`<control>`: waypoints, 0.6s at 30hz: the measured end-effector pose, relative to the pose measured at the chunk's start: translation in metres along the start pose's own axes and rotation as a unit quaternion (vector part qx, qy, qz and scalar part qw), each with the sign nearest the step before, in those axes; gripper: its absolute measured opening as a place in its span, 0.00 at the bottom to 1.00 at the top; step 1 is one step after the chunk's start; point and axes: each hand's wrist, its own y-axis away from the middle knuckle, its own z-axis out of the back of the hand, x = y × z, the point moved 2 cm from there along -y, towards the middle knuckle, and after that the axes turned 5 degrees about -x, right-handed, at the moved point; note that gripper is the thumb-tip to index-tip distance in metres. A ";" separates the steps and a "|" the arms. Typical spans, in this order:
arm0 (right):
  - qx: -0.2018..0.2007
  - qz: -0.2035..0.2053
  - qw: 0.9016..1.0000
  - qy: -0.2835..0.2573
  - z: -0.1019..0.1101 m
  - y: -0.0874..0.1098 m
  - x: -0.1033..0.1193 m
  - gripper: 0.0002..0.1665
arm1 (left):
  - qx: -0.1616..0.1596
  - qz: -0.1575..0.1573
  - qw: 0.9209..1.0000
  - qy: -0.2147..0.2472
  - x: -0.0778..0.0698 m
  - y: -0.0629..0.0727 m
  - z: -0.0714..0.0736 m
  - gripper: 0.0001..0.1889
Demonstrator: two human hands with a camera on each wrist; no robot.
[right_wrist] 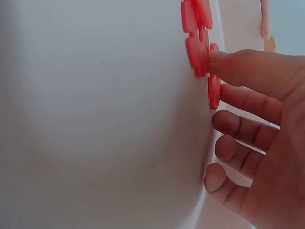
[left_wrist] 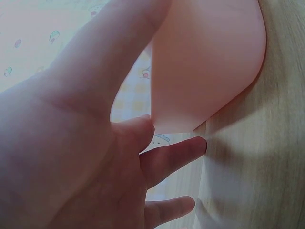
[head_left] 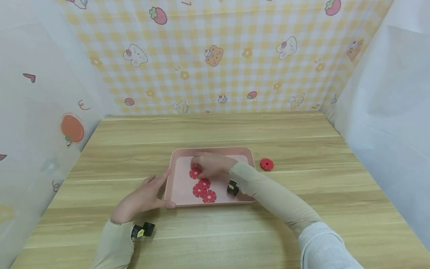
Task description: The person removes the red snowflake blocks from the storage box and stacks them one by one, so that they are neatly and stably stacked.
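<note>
A shallow pink tray [head_left: 169,179] lies on the table. My left hand [head_left: 142,196] rests at its left side, fingers spread straight along the wall and thumb at the front left corner. Inside the tray my right hand [head_left: 213,164] reaches down, its thumb and index finger pinching the edges of a red notched disc [head_left: 195,173]. In the right wrist view the other fingers curl loosely beside that disc [right_wrist: 215,93]. Several more red notched discs [head_left: 209,196] lie overlapping just in front, on the tray floor.
Right of the tray, a red notched piece [head_left: 267,164] sits on the wooden table [head_left: 215,239]; whether it is one disc or a stack is unclear. Behind the table hangs a yellow checked cloth [head_left: 231,74], with pale sheets at both sides.
</note>
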 end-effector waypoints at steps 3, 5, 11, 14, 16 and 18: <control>0.004 0.006 1.000 0.002 -0.001 -0.002 0.000 0.19 | 0.001 0.002 1.000 -0.002 0.000 -0.001 0.000 0.62; 0.005 0.011 1.000 0.004 -0.001 -0.003 -0.001 0.18 | 0.000 0.000 1.000 -0.006 0.001 -0.001 -0.001 0.62; -0.003 0.010 1.000 -0.006 0.000 -0.001 -0.002 0.17 | -0.005 -0.007 1.000 -0.016 0.001 -0.001 -0.001 0.63; -0.010 -0.004 1.000 -0.027 0.001 0.002 -0.004 0.17 | -0.006 -0.011 1.000 -0.017 -0.001 -0.001 -0.001 0.62; -0.014 -0.016 0.999 -0.046 0.002 0.005 -0.006 0.16 | -0.006 -0.013 1.000 -0.018 -0.002 0.000 0.000 0.62; -0.015 -0.030 0.998 -0.062 0.004 0.008 -0.008 0.16 | -0.006 -0.013 1.000 -0.019 -0.003 0.000 0.000 0.62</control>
